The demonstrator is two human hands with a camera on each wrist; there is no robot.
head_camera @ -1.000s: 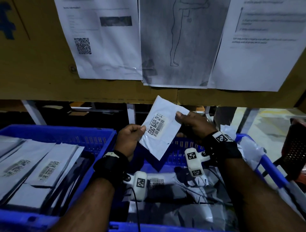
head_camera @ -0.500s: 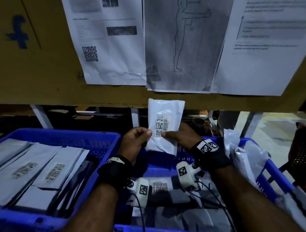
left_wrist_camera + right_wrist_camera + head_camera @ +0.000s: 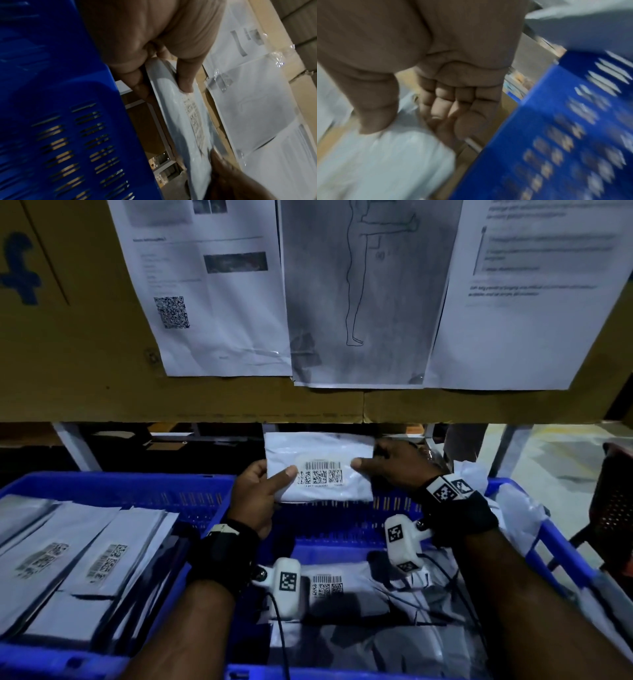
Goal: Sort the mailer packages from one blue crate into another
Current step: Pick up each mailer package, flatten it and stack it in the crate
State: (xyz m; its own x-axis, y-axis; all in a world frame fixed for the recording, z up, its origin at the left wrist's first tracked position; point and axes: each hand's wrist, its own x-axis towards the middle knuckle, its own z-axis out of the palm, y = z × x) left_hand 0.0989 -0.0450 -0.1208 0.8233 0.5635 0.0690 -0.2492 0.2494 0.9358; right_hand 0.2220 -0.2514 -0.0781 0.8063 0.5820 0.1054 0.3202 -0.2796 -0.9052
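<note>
the white mailer (image 3: pixel 318 467) had turned since a moment before: half a second earlier it stood upright on its short end, a second earlier it hung tilted, and now it lay lengthwise, long edge level, barcode label facing the person. it was held up in the air over the far wall of the right crate (image 3: pixel 394 503), just under the cardboard board (image 3: pixel 85 364). the left hand (image 3: pixel 257 494) pinched the mailer's left end, thumb on the front by the label and fingers curled behind. the right hand (image 3: pixel 397 465) pinched the right end the same way, thumb pressing the front and fingers bent behind the edge. the left wrist view showed that thumb (image 3: pixel 186 79) flat on the packet (image 3: pixel 180 121); the right wrist view was blurred, though the thumb (image 3: pixel 373 119) sat on the white plastic (image 3: pixel 385 162).

the left crate (image 3: pixel 113 484) held flat mailers (image 3: pixel 78 559) laid in overlapping rows, labels up. the right crate held a looser heap of grey and white packets (image 3: pixel 342 594), one with its barcode showing near the front, and more bags (image 3: pixel 513 515) slumped over its right rim. thin black cables (image 3: pixel 455 583) from the wrist cameras trailed across that heap.

three printed sheets (image 3: pixel 212 302) were taped to the cardboard board above, the middle one an outline of a standing figure. the board's lower edge sat just above the raised mailer. grey frame legs (image 3: pixel 73 446) stood behind the crates, and a dark mesh object (image 3: pixel 616 508) stood at the far right.
</note>
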